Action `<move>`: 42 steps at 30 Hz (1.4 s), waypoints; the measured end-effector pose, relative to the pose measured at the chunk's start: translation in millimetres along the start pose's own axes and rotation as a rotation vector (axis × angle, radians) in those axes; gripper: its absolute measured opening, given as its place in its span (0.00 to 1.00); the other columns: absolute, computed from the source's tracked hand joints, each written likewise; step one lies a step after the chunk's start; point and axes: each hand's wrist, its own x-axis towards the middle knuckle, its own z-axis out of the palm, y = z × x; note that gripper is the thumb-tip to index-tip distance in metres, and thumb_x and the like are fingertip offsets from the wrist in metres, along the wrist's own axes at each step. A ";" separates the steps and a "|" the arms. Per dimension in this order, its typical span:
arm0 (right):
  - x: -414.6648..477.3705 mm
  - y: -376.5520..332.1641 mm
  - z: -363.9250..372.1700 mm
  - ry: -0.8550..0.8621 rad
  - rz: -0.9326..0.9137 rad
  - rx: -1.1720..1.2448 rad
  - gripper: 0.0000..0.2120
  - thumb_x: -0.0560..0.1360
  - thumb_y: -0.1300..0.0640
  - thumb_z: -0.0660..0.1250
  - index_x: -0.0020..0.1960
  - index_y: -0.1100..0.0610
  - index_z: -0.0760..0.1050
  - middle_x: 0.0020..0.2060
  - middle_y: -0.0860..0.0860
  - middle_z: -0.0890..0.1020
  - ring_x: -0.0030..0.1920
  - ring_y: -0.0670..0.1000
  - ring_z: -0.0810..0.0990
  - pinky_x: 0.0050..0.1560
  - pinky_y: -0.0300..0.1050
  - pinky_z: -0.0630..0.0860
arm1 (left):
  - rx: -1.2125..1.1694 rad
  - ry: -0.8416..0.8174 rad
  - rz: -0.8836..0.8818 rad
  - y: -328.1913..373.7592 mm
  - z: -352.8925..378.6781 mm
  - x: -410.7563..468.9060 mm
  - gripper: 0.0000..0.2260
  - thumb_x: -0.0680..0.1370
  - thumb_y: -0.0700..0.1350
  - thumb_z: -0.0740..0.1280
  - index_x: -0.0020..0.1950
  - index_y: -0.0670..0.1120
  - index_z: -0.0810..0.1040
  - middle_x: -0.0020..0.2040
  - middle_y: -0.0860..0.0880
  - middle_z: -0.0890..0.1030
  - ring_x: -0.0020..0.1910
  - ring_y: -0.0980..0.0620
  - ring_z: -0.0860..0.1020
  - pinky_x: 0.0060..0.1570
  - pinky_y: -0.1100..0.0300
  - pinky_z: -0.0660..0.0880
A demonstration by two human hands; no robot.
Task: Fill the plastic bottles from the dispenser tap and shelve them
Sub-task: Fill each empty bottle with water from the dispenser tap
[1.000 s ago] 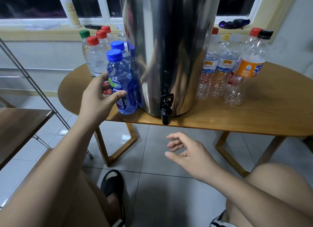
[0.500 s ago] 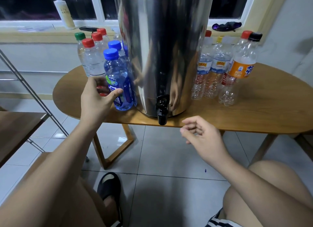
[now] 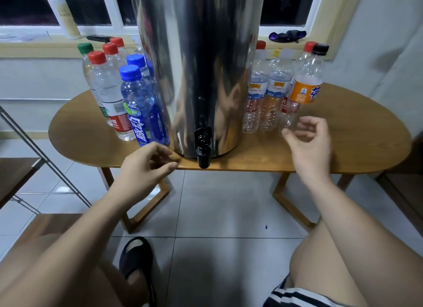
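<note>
A tall steel dispenser point(image 3: 201, 73) stands mid-table, its black tap point(image 3: 202, 146) jutting over the front edge. Left of it stand several filled bottles, the nearest a blue-capped blue bottle point(image 3: 142, 110). Right of it stand several empty bottles, the nearest with an orange label and black cap point(image 3: 305, 87). My left hand point(image 3: 144, 167) hovers at the table's front edge just below the blue bottle, fingers loosely curled, holding nothing. My right hand point(image 3: 309, 144) is raised in front of the orange-label bottle, fingers loosely curled and apart from it.
The oval wooden table point(image 3: 354, 142) has slanted legs over a tiled floor. A metal rack frame point(image 3: 45, 155) with a wooden shelf point(image 3: 13, 176) stands at the left. A window sill behind holds a white bottle point(image 3: 64, 13). My knees and a black sandal point(image 3: 137, 261) are below.
My left hand let go of the blue bottle and drew back to the table edge. My right hand rose from below the table toward the empty bottles on the right.
</note>
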 end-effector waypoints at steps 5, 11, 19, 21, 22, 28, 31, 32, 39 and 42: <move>30.9 18.2 4.4 0.075 0.045 -0.088 0.35 0.71 0.46 0.83 0.72 0.51 0.71 0.65 0.48 0.79 0.62 0.47 0.80 0.65 0.51 0.79 | 0.074 -0.057 0.070 -0.1 7.8 -1.6 0.08 0.77 0.50 0.79 0.52 0.58 0.83 0.50 0.57 0.84 0.52 0.57 0.83 0.54 0.49 0.82; 51.7 23.9 16.7 0.075 0.108 -0.060 0.40 0.68 0.40 0.85 0.72 0.47 0.70 0.67 0.45 0.79 0.66 0.47 0.79 0.68 0.48 0.77 | 0.117 -0.060 0.100 -0.2 10.8 -3.6 0.08 0.78 0.52 0.78 0.53 0.58 0.82 0.52 0.59 0.82 0.55 0.57 0.80 0.52 0.55 0.78; 51.8 21.7 18.7 0.083 0.078 -0.050 0.22 0.71 0.46 0.83 0.59 0.48 0.77 0.52 0.40 0.84 0.53 0.39 0.83 0.59 0.52 0.83 | 0.098 -0.078 0.101 -0.5 8.3 -4.5 0.08 0.78 0.51 0.78 0.53 0.60 0.81 0.52 0.59 0.82 0.56 0.59 0.80 0.50 0.58 0.75; 44.5 16.8 16.7 0.071 0.056 -0.049 0.21 0.72 0.46 0.83 0.59 0.48 0.78 0.52 0.40 0.84 0.53 0.40 0.83 0.56 0.48 0.83 | 0.094 -0.079 0.094 -0.5 7.2 -5.1 0.08 0.78 0.51 0.78 0.53 0.60 0.82 0.52 0.60 0.82 0.56 0.59 0.80 0.50 0.57 0.76; 38.5 12.1 15.3 0.059 0.045 -0.046 0.21 0.72 0.47 0.83 0.59 0.48 0.78 0.52 0.40 0.84 0.53 0.39 0.82 0.55 0.44 0.81 | 0.089 -0.081 0.090 0.1 6.5 -5.7 0.08 0.78 0.51 0.78 0.53 0.60 0.82 0.52 0.60 0.82 0.56 0.59 0.80 0.50 0.56 0.76; -11.2 -11.8 8.6 -0.092 -0.029 0.074 0.20 0.72 0.52 0.83 0.58 0.46 0.78 0.52 0.43 0.85 0.51 0.40 0.84 0.54 0.36 0.78 | 0.069 -0.071 0.078 4.0 3.1 -10.2 0.08 0.78 0.51 0.78 0.54 0.58 0.81 0.53 0.59 0.84 0.55 0.59 0.82 0.50 0.61 0.76; -38.8 -17.9 11.6 -0.217 -0.050 0.148 0.19 0.71 0.56 0.84 0.54 0.45 0.77 0.49 0.46 0.85 0.49 0.50 0.85 0.53 0.45 0.81 | 0.042 -0.070 0.067 8.3 2.0 -13.2 0.09 0.78 0.54 0.77 0.56 0.59 0.81 0.54 0.59 0.85 0.56 0.59 0.82 0.50 0.63 0.75; -47.8 -20.3 12.4 -0.253 -0.057 0.165 0.18 0.71 0.57 0.84 0.53 0.46 0.77 0.49 0.47 0.85 0.49 0.54 0.85 0.52 0.48 0.81 | 0.033 -0.066 0.064 10.1 1.9 -14.3 0.10 0.78 0.54 0.77 0.56 0.58 0.81 0.53 0.59 0.85 0.56 0.59 0.82 0.50 0.62 0.76; -108.5 -18.8 11.5 -0.496 -0.038 0.142 0.21 0.68 0.47 0.82 0.57 0.49 0.78 0.51 0.47 0.86 0.52 0.53 0.84 0.56 0.52 0.81 | -0.065 -0.033 0.063 19.3 0.7 -18.6 0.14 0.78 0.56 0.75 0.61 0.56 0.81 0.53 0.56 0.85 0.57 0.54 0.83 0.49 0.59 0.79; -133.9 -8.7 11.0 -0.630 -0.050 0.063 0.21 0.69 0.51 0.84 0.57 0.47 0.78 0.50 0.45 0.85 0.51 0.51 0.84 0.55 0.45 0.80 | -0.143 -0.023 0.065 25.8 -1.0 -21.5 0.13 0.79 0.54 0.75 0.62 0.54 0.81 0.53 0.55 0.85 0.55 0.53 0.83 0.49 0.64 0.78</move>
